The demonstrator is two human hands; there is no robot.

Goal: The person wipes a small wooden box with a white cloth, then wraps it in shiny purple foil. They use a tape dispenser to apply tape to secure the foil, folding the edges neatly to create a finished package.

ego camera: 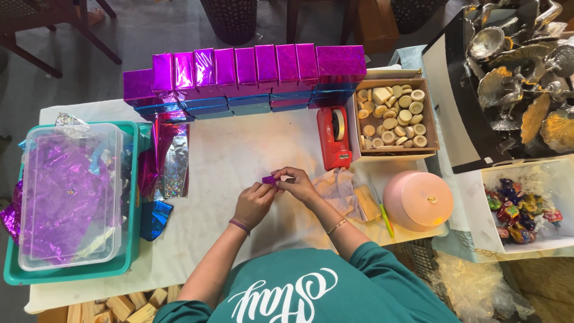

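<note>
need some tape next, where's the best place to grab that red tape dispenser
Grip the red tape dispenser across its long narrow sides near the middle, coming from above. It lies flat with the roll at the far end, and the wooden box crowds its right side.

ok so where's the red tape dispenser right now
In the head view the red tape dispenser stands on the white table, right of centre, against the left side of the box of wooden rounds and just beyond the right hand.
</note>
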